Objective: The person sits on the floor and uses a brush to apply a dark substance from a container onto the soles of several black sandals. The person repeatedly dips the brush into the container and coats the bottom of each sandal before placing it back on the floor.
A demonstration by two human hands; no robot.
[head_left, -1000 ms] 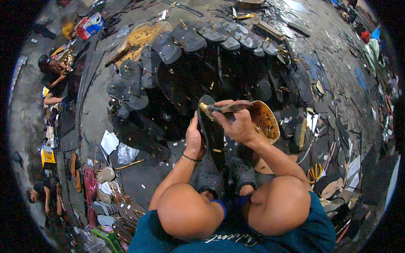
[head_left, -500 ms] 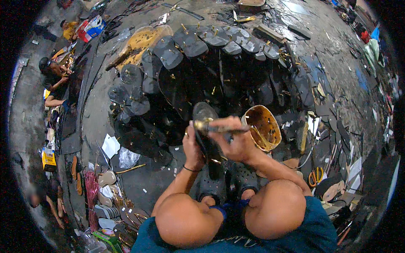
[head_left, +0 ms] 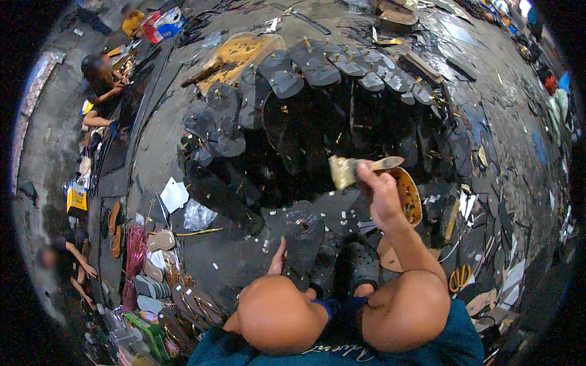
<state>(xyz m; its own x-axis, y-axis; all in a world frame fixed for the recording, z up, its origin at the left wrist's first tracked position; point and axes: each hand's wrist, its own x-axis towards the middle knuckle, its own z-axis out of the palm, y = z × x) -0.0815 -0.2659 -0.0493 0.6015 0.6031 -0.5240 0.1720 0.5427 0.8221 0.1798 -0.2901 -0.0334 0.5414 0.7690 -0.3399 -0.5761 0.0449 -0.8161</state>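
Observation:
In my right hand (head_left: 386,198) is a flat brush (head_left: 343,172) with pale, coated bristles pointing left. Its wooden handle lies between my fingers and thumb, over the rim of a glue-stained container (head_left: 417,213). My left hand (head_left: 278,256) is low, partly hidden behind my left knee, at the left edge of a dark shoe sole (head_left: 305,229) with its broad face upward. The thumb shows along that edge, and the hand seems to grip the sole; the other fingers are hidden. Ahead, many dark soles (head_left: 320,66) with small brass-coloured pieces standing on them form an arc.
Orange-handled scissors (head_left: 459,278) lie right of my knee. A clear plastic bag (head_left: 199,213), white scraps (head_left: 174,194) and a red bundle of strands (head_left: 134,259) are at left. A yellow, glue-stained sheet (head_left: 244,58) lies beyond. Another person (head_left: 101,85) sits at far left.
My right hand has moved right with the brush, away from the sole and over the container. My left hand has drawn back toward my knee with the sole, which now lies flatter.

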